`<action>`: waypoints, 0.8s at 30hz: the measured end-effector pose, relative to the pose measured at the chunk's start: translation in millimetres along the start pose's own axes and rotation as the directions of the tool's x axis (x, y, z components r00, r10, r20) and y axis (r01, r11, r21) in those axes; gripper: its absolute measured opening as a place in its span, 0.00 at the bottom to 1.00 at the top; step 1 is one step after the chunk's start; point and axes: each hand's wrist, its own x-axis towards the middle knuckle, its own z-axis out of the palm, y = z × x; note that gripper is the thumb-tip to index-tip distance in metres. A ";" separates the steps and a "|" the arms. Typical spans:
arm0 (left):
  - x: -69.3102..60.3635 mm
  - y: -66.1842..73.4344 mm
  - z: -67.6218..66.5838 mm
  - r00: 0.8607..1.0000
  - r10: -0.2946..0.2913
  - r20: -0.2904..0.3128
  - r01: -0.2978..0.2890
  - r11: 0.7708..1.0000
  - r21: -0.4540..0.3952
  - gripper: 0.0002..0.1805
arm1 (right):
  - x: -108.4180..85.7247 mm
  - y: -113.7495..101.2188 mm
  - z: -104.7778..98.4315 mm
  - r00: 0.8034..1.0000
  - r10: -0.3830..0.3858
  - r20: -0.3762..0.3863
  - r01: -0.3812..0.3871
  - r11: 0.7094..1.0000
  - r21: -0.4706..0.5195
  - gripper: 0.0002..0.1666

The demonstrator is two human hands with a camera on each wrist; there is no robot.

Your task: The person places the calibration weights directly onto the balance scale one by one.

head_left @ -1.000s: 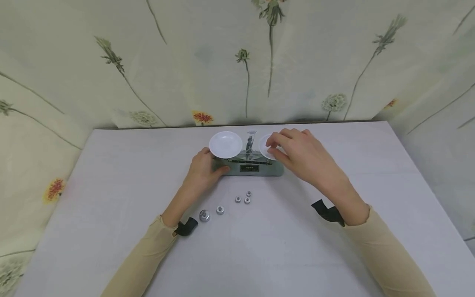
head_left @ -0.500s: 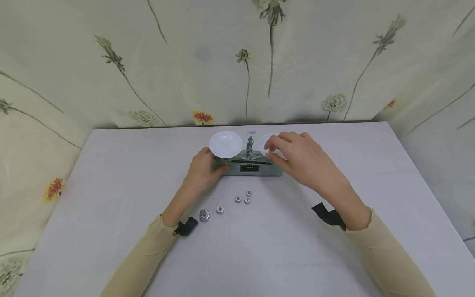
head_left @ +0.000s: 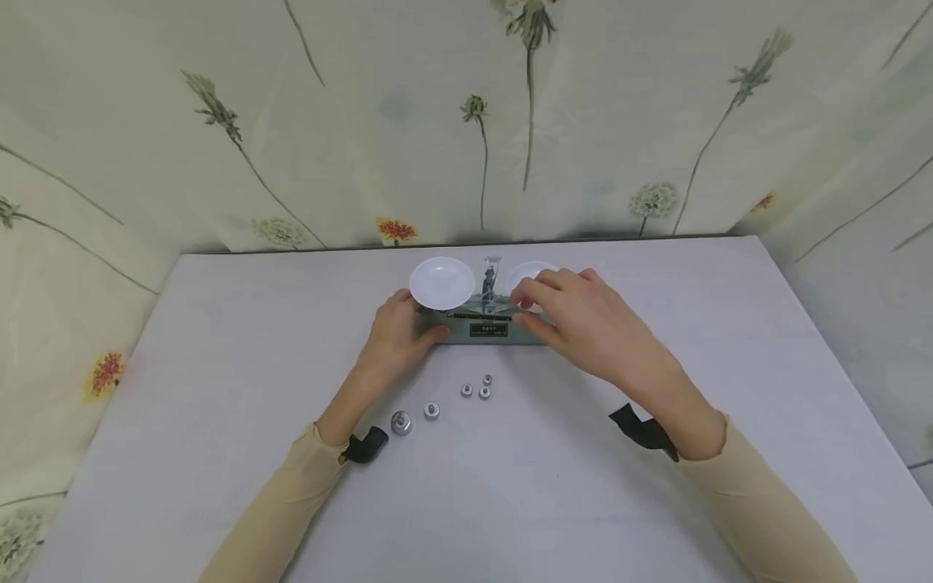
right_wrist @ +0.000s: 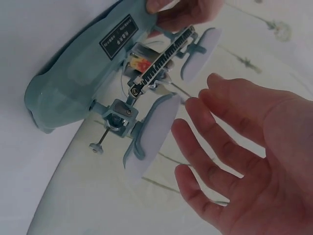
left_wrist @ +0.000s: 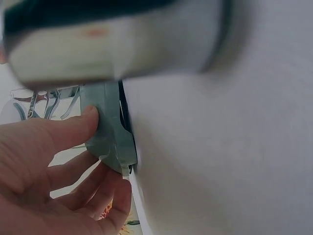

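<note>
A grey-green balance scale (head_left: 466,334) stands near the back of the table, with a white left pan (head_left: 441,283) and a white right pan (head_left: 530,270). My left hand (head_left: 396,330) grips the left end of its base, thumb in front; the left wrist view shows the fingers behind. My right hand (head_left: 594,328) is at the front of the right pan and hides part of it. In the right wrist view, its loosely bent fingers hold nothing, and the graduated beam (right_wrist: 164,58) lies beyond the fingertips.
Several metal weights lie in front of the scale, the largest weight (head_left: 402,423) nearest my left wrist and a small weight (head_left: 487,379) closest to the base. A flowered cloth (head_left: 350,146) hangs behind the white table (head_left: 554,502).
My right hand has come slightly left and toward me, from over the right pan to its front edge, uncovering more of the pan. The left hand keeps its grip in place.
</note>
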 end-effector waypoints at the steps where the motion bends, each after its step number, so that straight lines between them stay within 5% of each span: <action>1: -0.1 0.4 -0.4 1.000 0.000 -0.001 0.000 1.000 -0.001 0.32 | -0.7 -0.4 0.0 1.000 -0.001 0.002 0.001 1.000 -0.002 0.11; 24: -0.2 2.8 -0.8 1.000 -0.005 -0.003 0.005 1.000 0.006 0.32 | -8.8 -10.4 0.2 1.000 -0.004 0.012 0.004 1.000 -0.006 0.09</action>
